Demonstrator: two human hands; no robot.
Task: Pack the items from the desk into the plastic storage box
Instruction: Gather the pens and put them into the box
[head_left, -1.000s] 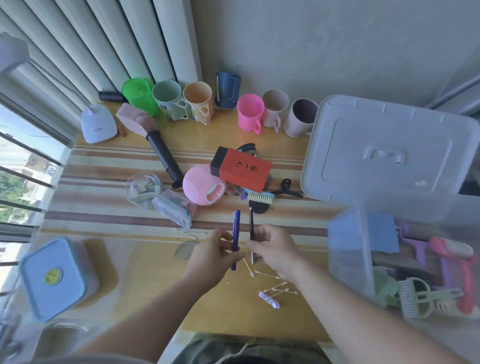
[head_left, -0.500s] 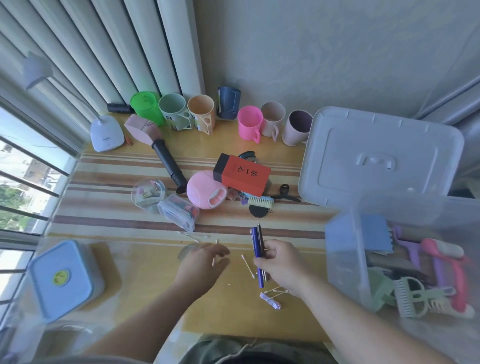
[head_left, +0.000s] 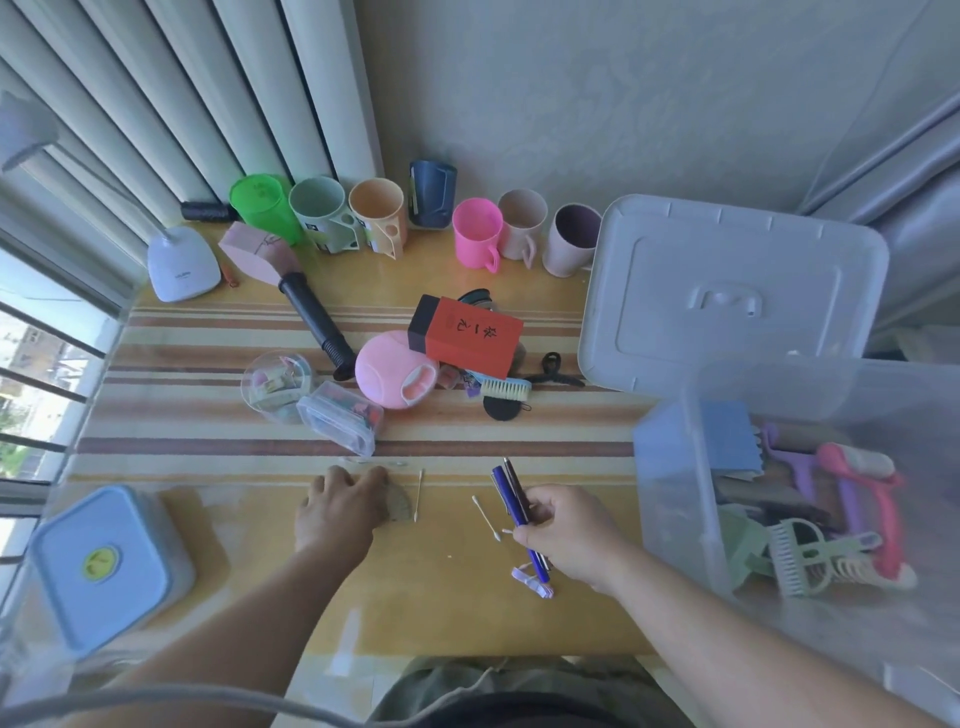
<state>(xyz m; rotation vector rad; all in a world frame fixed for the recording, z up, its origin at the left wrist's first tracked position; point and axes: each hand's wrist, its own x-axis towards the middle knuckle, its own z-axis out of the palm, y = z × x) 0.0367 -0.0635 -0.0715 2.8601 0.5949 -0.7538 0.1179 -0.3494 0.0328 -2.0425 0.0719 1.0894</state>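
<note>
My right hand (head_left: 569, 535) grips two pens (head_left: 509, 491), one blue and one dark, held upright over the desk's near part. My left hand (head_left: 340, 504) lies flat on the desk with its fingers over a small grey-brown piece (head_left: 399, 506); whether it grips that piece I cannot tell. Cotton swabs (head_left: 485, 517) lie between the hands. The clear plastic storage box (head_left: 675, 499) stands at the right with combs, brushes and a blue sponge inside. Its lid (head_left: 727, 291) lies behind it.
A row of cups (head_left: 475, 234) lines the far wall. Mid-desk lie a red-and-black box (head_left: 467, 335), a pink round case (head_left: 395, 369), a black-handled brush (head_left: 311, 312), two clear containers (head_left: 337, 415) and a small brush (head_left: 506, 388). A blue-lidded container (head_left: 101, 566) sits near left, a white lamp base (head_left: 182, 262) far left.
The blue pen passed from my left hand to my right, which now holds both pens. My left hand moved left and down onto the desk.
</note>
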